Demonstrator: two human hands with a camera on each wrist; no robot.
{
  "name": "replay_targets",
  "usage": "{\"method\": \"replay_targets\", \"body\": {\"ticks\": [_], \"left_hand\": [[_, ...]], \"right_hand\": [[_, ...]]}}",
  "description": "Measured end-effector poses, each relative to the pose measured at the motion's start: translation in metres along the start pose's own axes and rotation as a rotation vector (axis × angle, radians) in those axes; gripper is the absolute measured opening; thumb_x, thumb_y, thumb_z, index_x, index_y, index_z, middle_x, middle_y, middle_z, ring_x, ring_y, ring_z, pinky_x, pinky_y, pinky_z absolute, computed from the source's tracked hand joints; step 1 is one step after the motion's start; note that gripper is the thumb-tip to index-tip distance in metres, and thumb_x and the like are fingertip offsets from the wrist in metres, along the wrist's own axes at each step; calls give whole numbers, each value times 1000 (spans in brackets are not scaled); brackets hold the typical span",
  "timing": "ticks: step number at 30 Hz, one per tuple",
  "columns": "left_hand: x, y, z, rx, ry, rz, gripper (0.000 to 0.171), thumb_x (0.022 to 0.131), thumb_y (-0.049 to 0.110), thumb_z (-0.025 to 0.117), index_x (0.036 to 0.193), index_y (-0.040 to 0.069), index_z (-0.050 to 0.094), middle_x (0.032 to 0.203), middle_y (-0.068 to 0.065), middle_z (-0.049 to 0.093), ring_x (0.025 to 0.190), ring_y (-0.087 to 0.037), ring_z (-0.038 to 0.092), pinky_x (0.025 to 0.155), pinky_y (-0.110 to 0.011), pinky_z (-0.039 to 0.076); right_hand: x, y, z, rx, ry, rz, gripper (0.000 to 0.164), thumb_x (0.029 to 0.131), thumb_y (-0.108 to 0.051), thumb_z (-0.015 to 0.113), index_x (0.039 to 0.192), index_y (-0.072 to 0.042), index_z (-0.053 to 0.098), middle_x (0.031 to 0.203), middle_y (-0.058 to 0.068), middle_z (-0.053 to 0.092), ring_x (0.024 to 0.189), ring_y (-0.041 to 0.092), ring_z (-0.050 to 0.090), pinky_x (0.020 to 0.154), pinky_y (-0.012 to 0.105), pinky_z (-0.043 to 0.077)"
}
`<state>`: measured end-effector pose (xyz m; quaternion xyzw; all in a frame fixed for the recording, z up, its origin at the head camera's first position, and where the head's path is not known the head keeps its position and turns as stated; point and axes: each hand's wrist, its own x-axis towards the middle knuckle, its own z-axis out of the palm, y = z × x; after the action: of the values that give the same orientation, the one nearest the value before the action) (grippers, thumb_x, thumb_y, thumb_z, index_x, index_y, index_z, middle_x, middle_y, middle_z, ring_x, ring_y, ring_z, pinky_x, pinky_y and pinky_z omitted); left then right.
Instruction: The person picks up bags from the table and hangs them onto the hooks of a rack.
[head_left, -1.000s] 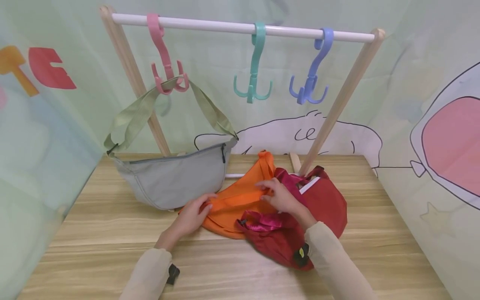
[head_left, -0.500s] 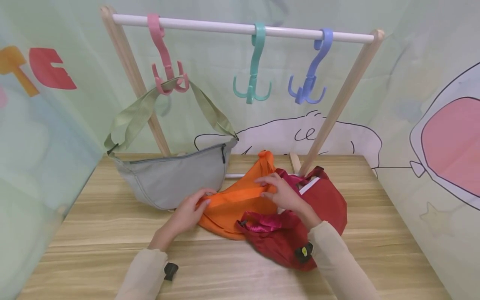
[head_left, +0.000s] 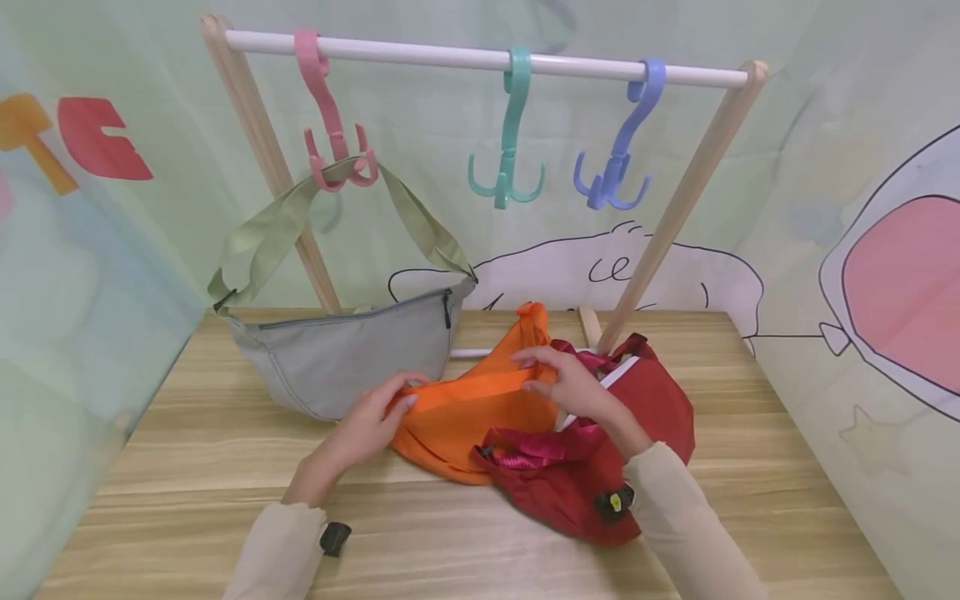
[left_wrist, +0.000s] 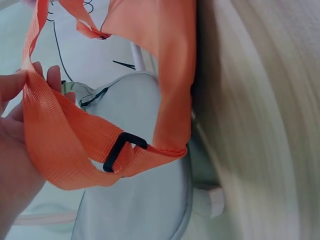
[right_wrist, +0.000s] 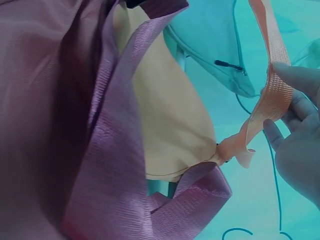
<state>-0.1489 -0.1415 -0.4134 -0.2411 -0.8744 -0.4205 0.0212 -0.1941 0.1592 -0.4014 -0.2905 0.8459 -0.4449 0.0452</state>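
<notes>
An orange sling bag (head_left: 465,425) lies on the table, its wide strap (left_wrist: 55,135) raised in a loop. My left hand (head_left: 367,423) pinches that strap on the left, thumb in front and fingers behind; a black buckle (left_wrist: 120,150) hangs just past it. On the other side, my right hand (head_left: 573,387) holds the same strap between thumb and fingers, as the right wrist view shows. A red bag (head_left: 656,408) with a magenta strap (head_left: 540,446) lies under my right forearm, partly hidden and overlapping the orange one.
Behind stands a wooden rack with a white rail (head_left: 420,52). From it hang a pink hook (head_left: 326,96), a green hook (head_left: 510,125) and a blue hook (head_left: 626,125). A grey bag (head_left: 360,350) hangs by its strap from the pink hook, left of the orange one.
My left hand has moved a little left and nearer, drawing the orange strap with it. The orange bag's near edge has shifted slightly left. My right hand has barely moved.
</notes>
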Motion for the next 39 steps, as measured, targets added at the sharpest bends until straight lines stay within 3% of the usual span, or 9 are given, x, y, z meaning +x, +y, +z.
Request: {"method": "replay_targets", "body": {"ticks": [10, 19, 28, 34, 39], "left_hand": [[3, 7, -8, 7, 16, 17, 20, 93, 6, 50, 113, 9, 54, 81, -2, 57, 73, -14, 50, 68, -32, 43], [6, 13, -13, 36, 95, 108, 17, 92, 6, 52, 108, 7, 57, 74, 3, 54, 66, -11, 48, 62, -29, 42], [9, 17, -17, 43, 113, 102, 14, 92, 9, 53, 105, 7, 59, 75, 5, 55, 68, -11, 49, 62, -29, 42], [9, 21, -20, 43, 119, 109, 15, 90, 12, 57, 105, 7, 60, 74, 3, 55, 67, -12, 48, 60, -27, 41], [9, 22, -22, 76, 142, 107, 22, 84, 16, 67, 104, 8, 61, 81, 0, 60, 74, -16, 52, 66, -32, 42]], "right_hand": [[3, -17, -11, -21, 0, -31, 36, 81, 0, 67, 115, -5, 59, 102, 7, 61, 97, 23, 54, 84, 43, 44], [6, -29, -18, -19, 2, -53, 33, 82, -1, 65, 115, -5, 59, 105, 8, 61, 100, 24, 53, 80, 45, 44], [6, -34, -24, -44, 16, -79, 34, 82, -3, 67, 114, -8, 59, 105, 6, 61, 96, 20, 53, 70, 36, 45], [7, -36, -27, -27, 0, -94, 35, 82, -3, 66, 115, -7, 58, 107, 5, 60, 100, 19, 52, 77, 38, 46], [8, -44, -31, -5, 5, -127, 35, 80, 0, 67, 114, -4, 58, 106, 6, 60, 101, 20, 50, 87, 40, 42]]}}
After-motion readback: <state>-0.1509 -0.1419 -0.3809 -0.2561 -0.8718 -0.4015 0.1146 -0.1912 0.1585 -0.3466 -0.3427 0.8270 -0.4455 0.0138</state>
